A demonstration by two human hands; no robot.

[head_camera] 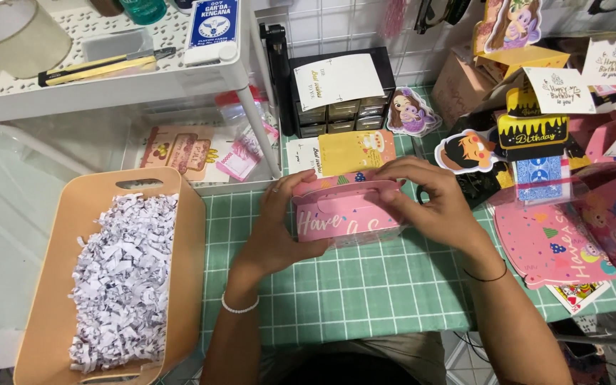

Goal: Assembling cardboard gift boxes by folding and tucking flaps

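A pink paper gift box [344,212] with white lettering and a cut-out handle stands on the green checked mat [365,292] in the middle. My left hand [276,228] grips its left end, thumb on the front and fingers over the top edge. My right hand [433,203] holds its right end, fingers curled across the top flap. A yellow card [354,151] lies just behind the box.
A tan bin [192,235] of shredded white paper stands at the left. A white shelf rack [108,78] with a tape roll and a cutter rises behind it. A black mini drawer unit [340,107] sits at the back. Pink flat boxes [557,246] and greeting cards crowd the right.
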